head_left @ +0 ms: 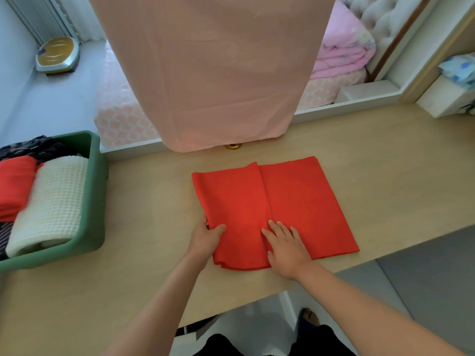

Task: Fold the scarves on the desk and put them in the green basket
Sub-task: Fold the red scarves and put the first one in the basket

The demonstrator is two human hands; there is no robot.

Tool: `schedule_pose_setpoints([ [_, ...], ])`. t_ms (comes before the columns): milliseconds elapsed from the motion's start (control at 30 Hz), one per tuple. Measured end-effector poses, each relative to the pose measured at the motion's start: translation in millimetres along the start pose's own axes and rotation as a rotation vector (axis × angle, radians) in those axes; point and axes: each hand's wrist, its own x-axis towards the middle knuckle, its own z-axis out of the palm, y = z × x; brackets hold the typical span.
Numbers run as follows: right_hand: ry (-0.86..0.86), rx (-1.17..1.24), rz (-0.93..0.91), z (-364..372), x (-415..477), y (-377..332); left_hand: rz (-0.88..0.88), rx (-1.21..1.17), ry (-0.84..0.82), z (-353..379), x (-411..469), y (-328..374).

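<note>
A red scarf (295, 201) lies flat on the wooden desk (144, 201), folded into a rough rectangle with one flap lapped over its left half. My left hand (205, 237) grips the scarf's near-left edge, thumb on top and fingers underneath. My right hand (285, 245) rests flat on the cloth near the flap's edge, fingers spread. The green basket (96, 191) stands at the desk's left edge. It holds a rolled white waffle-knit scarf (51, 201), a folded red scarf (14, 186) and dark patterned cloth (36, 147).
A large pink cloth cover (210, 73) hangs down at the back of the desk, with a brass knob (233, 146) at its foot. A bed with pink bedding (341, 57) lies beyond. A white shelf unit (444, 96) stands at the back right. The desk's front edge runs just below my hands.
</note>
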Motion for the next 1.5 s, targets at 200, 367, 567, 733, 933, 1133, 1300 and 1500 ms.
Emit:
schedule_pose_setpoints([
  [200,0.264,0.788,0.177,-63.9,15.2,32.9,0.210,0.114,-0.227,73.3,-2.4,58.9],
  [367,0.216,1.252,0.329,-111.3,8.1,93.0,0.397,0.187,-0.338,165.2,-5.1,100.6],
  [567,0.167,1.102,0.395,-88.2,-5.3,172.1,0.287,0.409,-0.522,258.2,-9.5,76.0],
  [733,0.118,0.817,0.396,-50.5,-3.1,195.4,0.362,0.491,-0.285,253.9,-6.0,48.4],
  [933,0.339,0.831,0.367,-56.3,-15.0,187.3,0.776,0.778,0.086,228.1,2.0,30.7],
  [1133,0.233,0.569,0.346,-43.3,-27.0,210.8,0.602,1.239,-0.239,228.0,-3.0,-0.4],
  [1300,0.317,0.038,0.091,-41.3,-19.1,222.1,0.608,1.365,-0.232,226.1,-0.4,4.2],
  [1500,0.238,0.127,0.090,-76.4,27.9,228.8,0.838,1.252,-0.016,231.4,22.1,29.1],
])
